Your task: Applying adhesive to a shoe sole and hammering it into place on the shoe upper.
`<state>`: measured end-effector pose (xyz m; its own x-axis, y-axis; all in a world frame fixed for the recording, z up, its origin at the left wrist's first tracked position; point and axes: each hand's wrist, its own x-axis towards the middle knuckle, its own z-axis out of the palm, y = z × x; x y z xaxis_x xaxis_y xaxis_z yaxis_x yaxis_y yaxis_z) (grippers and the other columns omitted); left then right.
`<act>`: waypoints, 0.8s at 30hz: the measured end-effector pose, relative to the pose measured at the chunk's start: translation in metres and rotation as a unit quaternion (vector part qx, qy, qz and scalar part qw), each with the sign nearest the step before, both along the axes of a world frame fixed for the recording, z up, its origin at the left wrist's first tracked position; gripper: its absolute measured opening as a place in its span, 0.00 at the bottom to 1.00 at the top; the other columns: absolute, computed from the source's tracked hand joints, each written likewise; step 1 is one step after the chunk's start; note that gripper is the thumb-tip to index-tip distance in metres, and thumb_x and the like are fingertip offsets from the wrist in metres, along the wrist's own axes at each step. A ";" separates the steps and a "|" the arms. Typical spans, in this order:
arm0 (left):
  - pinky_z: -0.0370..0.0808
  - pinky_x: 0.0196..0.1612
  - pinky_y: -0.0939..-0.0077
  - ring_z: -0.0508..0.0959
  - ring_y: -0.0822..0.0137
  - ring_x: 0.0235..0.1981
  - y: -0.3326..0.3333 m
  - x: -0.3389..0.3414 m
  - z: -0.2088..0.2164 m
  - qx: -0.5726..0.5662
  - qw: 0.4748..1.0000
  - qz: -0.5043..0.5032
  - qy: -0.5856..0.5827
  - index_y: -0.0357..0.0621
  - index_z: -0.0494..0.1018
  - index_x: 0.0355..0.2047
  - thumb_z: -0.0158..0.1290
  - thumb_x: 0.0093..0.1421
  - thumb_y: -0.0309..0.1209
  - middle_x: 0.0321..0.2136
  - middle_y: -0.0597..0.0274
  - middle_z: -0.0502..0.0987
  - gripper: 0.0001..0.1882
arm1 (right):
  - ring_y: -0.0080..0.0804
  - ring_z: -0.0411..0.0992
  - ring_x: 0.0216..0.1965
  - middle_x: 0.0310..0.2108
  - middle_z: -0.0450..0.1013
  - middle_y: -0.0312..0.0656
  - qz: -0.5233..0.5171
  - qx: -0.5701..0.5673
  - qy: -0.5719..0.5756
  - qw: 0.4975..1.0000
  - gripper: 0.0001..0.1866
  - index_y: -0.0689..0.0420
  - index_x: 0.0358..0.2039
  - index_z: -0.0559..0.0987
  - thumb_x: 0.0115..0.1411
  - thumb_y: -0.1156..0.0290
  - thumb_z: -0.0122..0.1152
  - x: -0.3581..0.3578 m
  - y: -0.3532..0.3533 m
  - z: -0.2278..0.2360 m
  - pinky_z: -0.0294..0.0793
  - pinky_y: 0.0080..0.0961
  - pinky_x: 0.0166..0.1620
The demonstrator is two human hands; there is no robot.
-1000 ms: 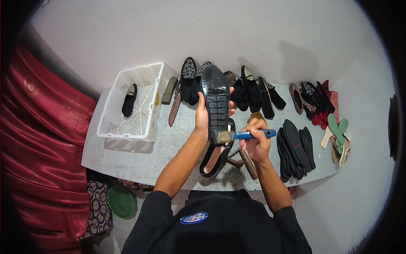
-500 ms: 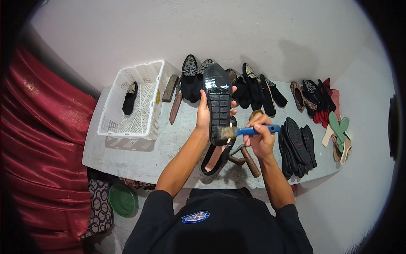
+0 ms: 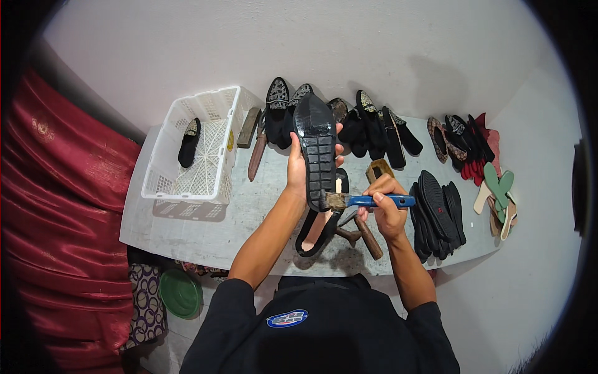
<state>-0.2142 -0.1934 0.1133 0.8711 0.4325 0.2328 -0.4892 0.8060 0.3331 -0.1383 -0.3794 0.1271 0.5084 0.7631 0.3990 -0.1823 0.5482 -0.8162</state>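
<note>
My left hand [image 3: 298, 165] grips a black shoe sole [image 3: 319, 153] upright above the table, its grooved tread facing me and its front part smooth and slightly glossy. In my right hand [image 3: 387, 206] is a paintbrush [image 3: 380, 201] with a blue handle. Its bristles touch the lower right edge of the sole, at the heel end. Beneath lies a black shoe [image 3: 317, 234] with a pale insole, partly hidden by the sole. A hammer [image 3: 369, 238] rests beside it, below my right hand. Just behind that hand stands a small yellowish container [image 3: 377, 168].
A white plastic basket [image 3: 215, 187] at left holds one black shoe [image 3: 189, 143]. Patterned black shoes [image 3: 369, 124] line the wall. A knife [image 3: 256, 156] and a block [image 3: 248, 128] lie beside the basket. Black soles [image 3: 437, 215] and green insoles [image 3: 495, 187] are at right.
The brush has shifted slightly left and down along the heel end of the sole. The sole has moved a little left, and its front part shows less glare.
</note>
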 end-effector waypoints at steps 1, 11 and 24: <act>0.79 0.42 0.67 0.71 0.64 0.40 -0.001 0.002 -0.001 -0.007 1.000 -0.010 -0.008 0.38 0.51 0.65 0.26 0.65 0.62 0.63 0.52 0.59 0.42 | 0.32 0.74 0.22 0.28 0.68 0.49 -0.006 0.021 -0.009 1.000 0.06 0.68 0.26 0.70 0.59 0.79 0.49 -0.003 0.001 0.003 0.76 0.22 0.21; 0.78 0.43 0.66 0.70 0.63 0.40 0.005 0.004 -0.007 -0.032 0.999 -0.016 -0.036 0.38 0.48 0.66 0.29 0.64 0.62 0.63 0.54 0.58 0.43 | 0.31 0.73 0.21 0.27 0.68 0.48 -0.034 -0.004 -0.095 0.995 0.06 0.68 0.26 0.70 0.59 0.80 0.50 0.021 -0.013 0.006 0.77 0.21 0.22; 0.80 0.40 0.69 0.71 0.64 0.38 0.005 0.002 0.000 -0.052 0.998 0.022 -0.036 0.40 0.54 0.64 0.27 0.64 0.63 0.60 0.53 0.63 0.42 | 0.30 0.74 0.21 0.27 0.68 0.48 -0.027 -0.026 -0.104 0.994 0.07 0.67 0.26 0.70 0.60 0.78 0.50 0.024 -0.011 -0.002 0.76 0.21 0.22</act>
